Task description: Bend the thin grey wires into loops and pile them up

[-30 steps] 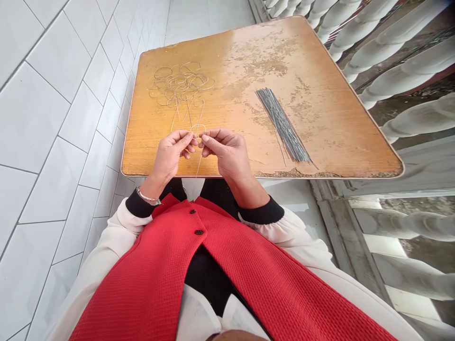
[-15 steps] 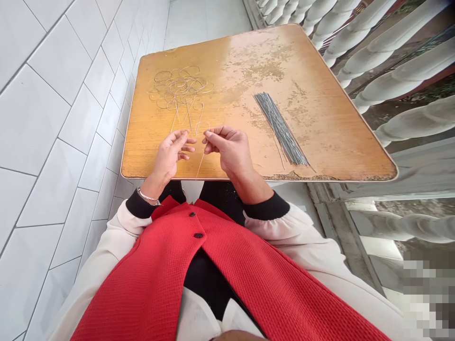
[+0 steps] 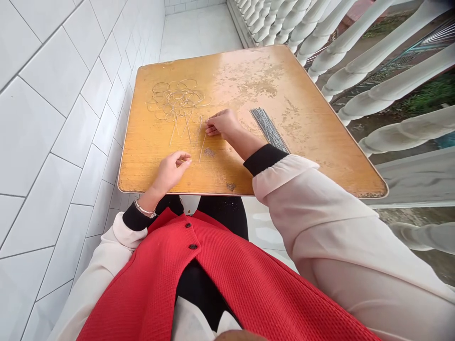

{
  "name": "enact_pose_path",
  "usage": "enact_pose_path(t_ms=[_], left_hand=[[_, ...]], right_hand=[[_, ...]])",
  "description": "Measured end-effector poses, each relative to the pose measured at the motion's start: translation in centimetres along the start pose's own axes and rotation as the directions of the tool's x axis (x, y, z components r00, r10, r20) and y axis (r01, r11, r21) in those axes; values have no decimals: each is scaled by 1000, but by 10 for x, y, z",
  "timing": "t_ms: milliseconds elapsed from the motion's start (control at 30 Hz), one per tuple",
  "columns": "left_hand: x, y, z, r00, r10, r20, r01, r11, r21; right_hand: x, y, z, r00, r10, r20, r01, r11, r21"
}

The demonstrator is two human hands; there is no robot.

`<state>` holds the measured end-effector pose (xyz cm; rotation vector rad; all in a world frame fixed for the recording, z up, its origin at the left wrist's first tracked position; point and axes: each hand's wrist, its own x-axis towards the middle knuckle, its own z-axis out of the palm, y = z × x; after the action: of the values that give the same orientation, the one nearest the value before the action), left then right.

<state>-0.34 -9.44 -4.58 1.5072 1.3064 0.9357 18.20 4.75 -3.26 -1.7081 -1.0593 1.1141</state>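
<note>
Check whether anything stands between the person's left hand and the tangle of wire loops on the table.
Only the straight wire tails running down from the tangle lie in that gap, ending short of the left hand. The right hand is off to one side, not in the way.

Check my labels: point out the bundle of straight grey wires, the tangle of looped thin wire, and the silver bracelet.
Grey wire bundle (image 3: pixel 268 129), head view, upper end.
Looped wire tangle (image 3: pixel 176 99), head view, centre.
Silver bracelet (image 3: pixel 144 210), head view, band's middle.
</note>
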Motion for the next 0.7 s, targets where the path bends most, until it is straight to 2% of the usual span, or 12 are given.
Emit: enact_pose_path(t_ms=[133,300,400,567,633,700], left_hand=[[-1,-3,3,994,106,26,-108,991,79],[-4,0,5,981,177,77,-189,964,187],[-5,3,3,977,182,108,-204,946,251],[-3,10,5,964,179,196,-240,904,355],[-2,13,7,954,174,244,-263,878,400],[0,16,11,944,172,281,-288,845,450]], right_hand=[[18,4,-9,991,-67,-114,39,971,-234],[31,5,-11,978,-194,-75,136,872,-471],[31,5,-12,973,-219,-69,163,872,-462],[18,11,-23,979,-191,-75,161,940,-300],[9,16,-28,969,-245,-30,222,919,-325],[-3,24,-32,929,-368,41,350,836,-423]])
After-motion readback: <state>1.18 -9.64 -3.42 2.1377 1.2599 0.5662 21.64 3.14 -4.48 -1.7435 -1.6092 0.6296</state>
